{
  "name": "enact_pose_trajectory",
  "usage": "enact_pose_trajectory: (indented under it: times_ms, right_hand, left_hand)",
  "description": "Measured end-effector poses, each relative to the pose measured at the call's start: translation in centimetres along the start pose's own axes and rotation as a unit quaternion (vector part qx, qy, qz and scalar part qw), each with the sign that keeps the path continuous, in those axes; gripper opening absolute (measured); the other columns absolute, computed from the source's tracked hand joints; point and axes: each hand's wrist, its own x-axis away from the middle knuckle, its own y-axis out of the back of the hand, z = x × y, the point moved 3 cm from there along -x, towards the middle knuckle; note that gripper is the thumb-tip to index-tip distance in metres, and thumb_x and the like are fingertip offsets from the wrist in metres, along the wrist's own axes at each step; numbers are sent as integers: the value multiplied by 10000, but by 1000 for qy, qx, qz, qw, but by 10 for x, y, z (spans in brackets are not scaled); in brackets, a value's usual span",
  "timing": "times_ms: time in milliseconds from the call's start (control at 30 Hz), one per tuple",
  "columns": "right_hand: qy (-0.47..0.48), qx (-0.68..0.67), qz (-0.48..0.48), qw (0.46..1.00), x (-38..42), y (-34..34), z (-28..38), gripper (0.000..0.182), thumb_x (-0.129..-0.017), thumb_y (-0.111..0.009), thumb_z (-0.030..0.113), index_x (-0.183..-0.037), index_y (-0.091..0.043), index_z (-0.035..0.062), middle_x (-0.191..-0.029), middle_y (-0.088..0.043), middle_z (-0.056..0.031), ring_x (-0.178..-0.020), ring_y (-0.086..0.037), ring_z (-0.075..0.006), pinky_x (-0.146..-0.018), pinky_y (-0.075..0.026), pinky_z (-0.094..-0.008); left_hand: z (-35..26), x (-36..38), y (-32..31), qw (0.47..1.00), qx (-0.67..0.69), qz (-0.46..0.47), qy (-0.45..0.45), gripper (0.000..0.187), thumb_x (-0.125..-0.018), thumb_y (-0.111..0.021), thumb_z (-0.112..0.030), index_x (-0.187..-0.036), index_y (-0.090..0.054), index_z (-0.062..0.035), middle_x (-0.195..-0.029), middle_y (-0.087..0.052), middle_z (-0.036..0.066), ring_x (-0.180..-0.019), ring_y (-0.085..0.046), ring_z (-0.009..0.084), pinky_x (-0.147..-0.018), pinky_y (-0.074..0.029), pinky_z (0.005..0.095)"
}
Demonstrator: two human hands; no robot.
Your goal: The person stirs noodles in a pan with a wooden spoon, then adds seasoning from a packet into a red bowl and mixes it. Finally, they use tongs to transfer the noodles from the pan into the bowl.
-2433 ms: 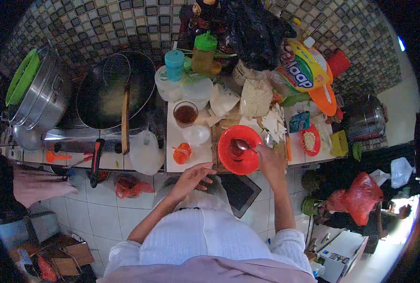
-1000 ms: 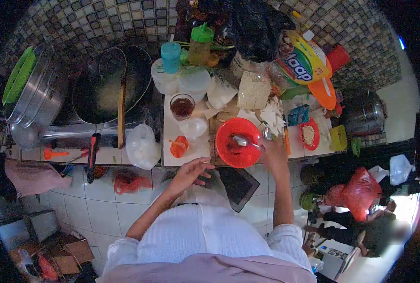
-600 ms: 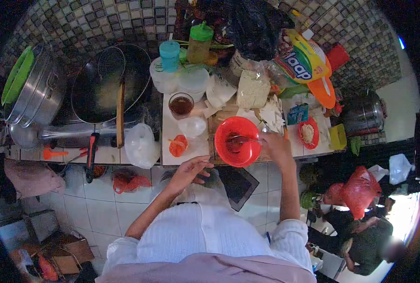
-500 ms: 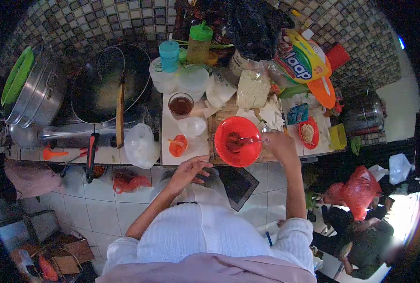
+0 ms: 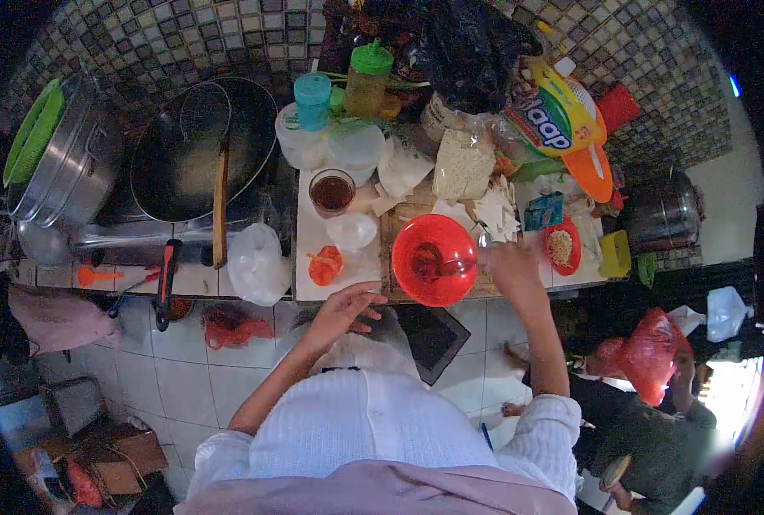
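Observation:
A red plastic bowl point(image 5: 434, 260) sits on a wooden board near the counter's front edge. My right hand point(image 5: 513, 264) is closed on the handle of a metal spoon point(image 5: 449, 264) whose tip lies inside the bowl, in some dark content. My left hand point(image 5: 345, 312) rests at the counter edge just left of the bowl, fingers apart, holding nothing.
A black wok point(image 5: 203, 150) with a wooden-handled skimmer sits at the left, beside a steel pot point(image 5: 60, 167). A glass of dark liquid point(image 5: 332, 192), tubs, bottles, bags and a small red plate point(image 5: 560, 248) crowd the counter. Another person stands at lower right point(image 5: 648, 412).
My right hand has swung the spoon round inside the red bowl, from its upper right to lying across the middle. The left hand has stayed put. The person at lower right has come closer.

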Motion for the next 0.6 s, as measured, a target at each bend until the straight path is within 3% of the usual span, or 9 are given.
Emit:
enact_pose_trajectory:
  times_ms: [67, 133, 167, 233, 267, 333, 367, 433, 600]
  right_hand:
    - [-6, 15, 51, 999, -2, -3, 4, 105, -716, -486, 129, -790, -560, 136, -716, -586, -65, -711, -591, -255, -590, -449, -404]
    - [31, -10, -67, 997, -5, -9, 10, 114, -709, -492, 126, -794, -566, 142, -733, -583, -65, -707, -590, -241, -611, -430, -391]
    - [30, -10, -67, 997, -6, -10, 10, 114, -709, -492, 126, -794, -566, 142, -733, -583, -65, -707, -590, -241, -611, -430, -391]
    - [37, 48, -191, 980, -8, 4, 12, 116, -712, -487, 121, -793, -565, 150, -758, -577, -55, -735, -584, -229, -643, -406, -377]
    - [39, 46, -192, 980, -7, 9, 11, 116, -712, -487, 121, -793, -565, 150, -758, -577, -55, -735, -584, -229, -643, -406, -377]
    - [4, 17, -68, 998, -8, 12, 6, 138, -757, -483, 171, -842, -588, 147, -795, -576, -74, -801, -580, -219, -811, -344, -488]
    - [5, 17, -68, 998, -7, 13, 6, 138, -757, -483, 171, -842, -588, 147, -795, -576, -74, -801, -580, -219, -811, -344, -488]
    - [21, 38, 43, 998, -5, 7, 7, 144, -759, -478, 172, -856, -581, 152, -794, -572, -77, -774, -582, -218, -760, -390, -451]
    - [-2, -4, -51, 999, -12, -4, 10, 138, -764, -462, 162, -838, -576, 141, -783, -568, -89, -753, -581, -236, -670, -432, -414]
  left_hand:
    - [1, -1, 0, 1000, -2, -2, 1, 428, -849, -463, -360, -1202, -421, -122, -1039, -556, 26, -836, -550, 127, -674, -459, 259]
    - [4, -2, 0, 1000, 4, 5, 2, 429, -849, -462, -363, -1200, -422, -121, -1047, -551, 30, -834, -550, 129, -681, -459, 263]
    - [4, -2, 0, 1000, 4, 5, 2, 429, -849, -462, -363, -1200, -422, -121, -1047, -551, 30, -834, -550, 129, -681, -459, 263]
    - [2, 0, -1, 1000, 10, 14, -11, 432, -850, -460, -361, -1205, -415, -119, -1054, -544, 34, -843, -545, 127, -687, -461, 268]
    - [2, 0, 1, 1000, 10, 12, -10, 432, -850, -460, -361, -1205, -415, -119, -1054, -544, 34, -843, -545, 127, -687, -461, 268]
    - [5, -2, 3, 1000, 11, 14, -1, 385, -882, -423, -268, -1225, -386, -99, -1079, -527, 65, -841, -533, 129, -669, -474, 254]
    - [5, -2, 3, 1000, 11, 13, -2, 385, -882, -423, -268, -1225, -386, -99, -1079, -527, 65, -841, -533, 129, -669, -474, 254]
    - [5, -1, 3, 1000, 18, 16, -11, 380, -883, -418, -254, -1226, -383, -94, -1077, -528, 62, -846, -532, 127, -673, -471, 252]
    - [5, -1, 4, 1000, 11, 13, -7, 430, -863, -449, -335, -1216, -399, -96, -1060, -539, 53, -860, -535, 128, -707, -467, 269]
